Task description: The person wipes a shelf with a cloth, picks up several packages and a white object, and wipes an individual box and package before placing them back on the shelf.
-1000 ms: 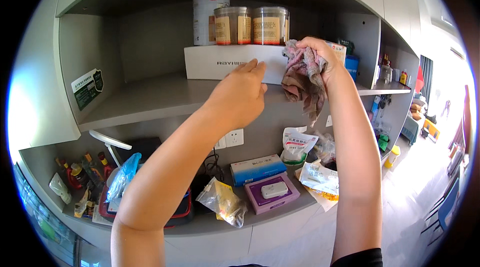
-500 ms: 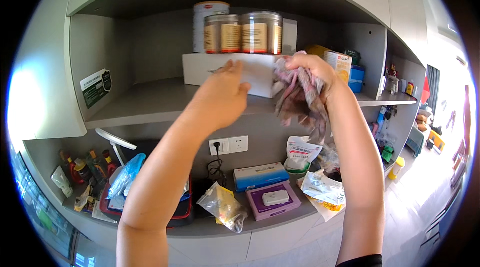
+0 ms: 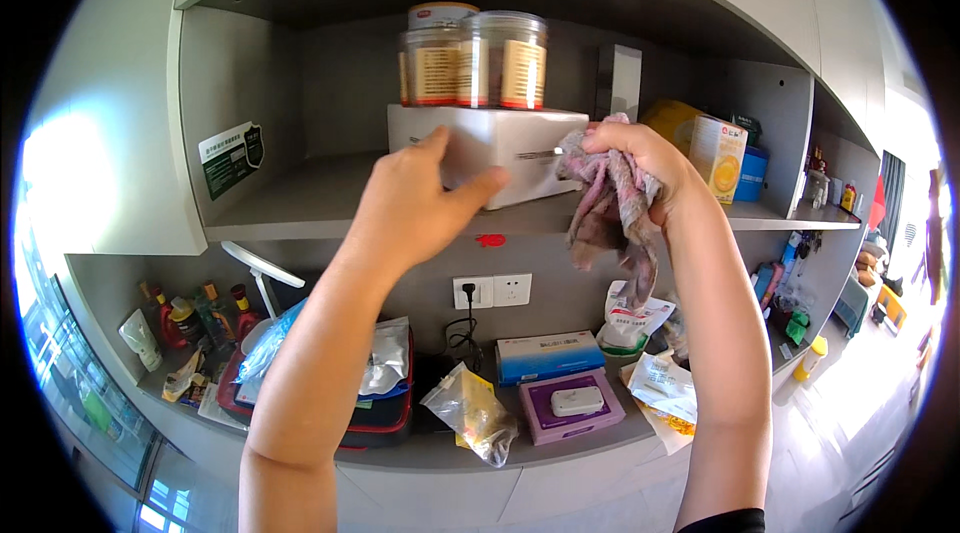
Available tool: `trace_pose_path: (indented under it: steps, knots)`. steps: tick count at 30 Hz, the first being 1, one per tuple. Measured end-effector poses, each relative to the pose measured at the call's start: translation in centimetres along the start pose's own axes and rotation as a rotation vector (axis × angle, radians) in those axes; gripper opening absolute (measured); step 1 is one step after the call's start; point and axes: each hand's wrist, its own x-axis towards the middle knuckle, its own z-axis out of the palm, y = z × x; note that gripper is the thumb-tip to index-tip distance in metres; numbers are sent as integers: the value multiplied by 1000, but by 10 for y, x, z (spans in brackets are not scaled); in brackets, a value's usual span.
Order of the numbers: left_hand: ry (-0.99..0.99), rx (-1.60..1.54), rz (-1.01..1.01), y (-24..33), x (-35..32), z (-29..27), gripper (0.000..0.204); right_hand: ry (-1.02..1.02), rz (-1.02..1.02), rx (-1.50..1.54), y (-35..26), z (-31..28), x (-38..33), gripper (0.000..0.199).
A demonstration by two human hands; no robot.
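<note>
A white cardboard box [image 3: 535, 158] sits askew on the middle shelf, one corner toward me. On top of it stand two clear jars with yellow labels, the left jar [image 3: 434, 70] and the right jar [image 3: 523, 63], with a tall can [image 3: 440, 11] behind them. Against the box's left front face is my left hand [image 3: 420, 195], thumb and fingers apart; whether it presses the face is hard to tell. My right hand [image 3: 645, 161] grips a crumpled, stained pinkish-grey cloth [image 3: 608, 195] at the box's right end. The cloth hangs down past the shelf edge.
On the shelf to the right stand a white-and-orange carton [image 3: 717, 155] and a blue box [image 3: 750, 175]. Below, the counter holds a blue-and-white box [image 3: 548, 357], a purple box [image 3: 545, 423], plastic packets [image 3: 470, 413] and bottles [image 3: 215, 318]. A plug sits in the wall socket [image 3: 472, 293].
The white box has turned, its right end nearer the back, and the jars have turned with it. Both hands stay near it. A narrow upright box behind now shows apart from the jars.
</note>
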Motion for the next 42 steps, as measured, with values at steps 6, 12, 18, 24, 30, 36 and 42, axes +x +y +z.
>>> trace_pose_path:
  steps: [6, 12, 18, 24, 30, 36, 42]
  knots:
    - [148, -113, -146, -38, -16, -39, 51, -236, -142, 38, 11, 65, -4, 31]
    - [135, -153, -57, -78, -14, -59, 43, -273, -72, 85, 17, 93, 24, 27]
    - [215, -142, -206, -107, -13, -84, 34, -422, -129, 87, 17, 149, 26, 26]
    - [342, 49, -243, -138, -23, -113, 37, -484, -79, 94, 16, 196, 38, 32]
    - [479, 382, -93, -135, -46, -108, 68, -349, -395, -141, 44, 232, 41, 56]
    - [444, 445, -4, -137, -63, -95, 51, 33, -665, -381, 80, 275, 12, 95]
    - [339, 222, -15, -138, -63, -101, 42, -137, -509, -222, 60, 281, 19, 97]
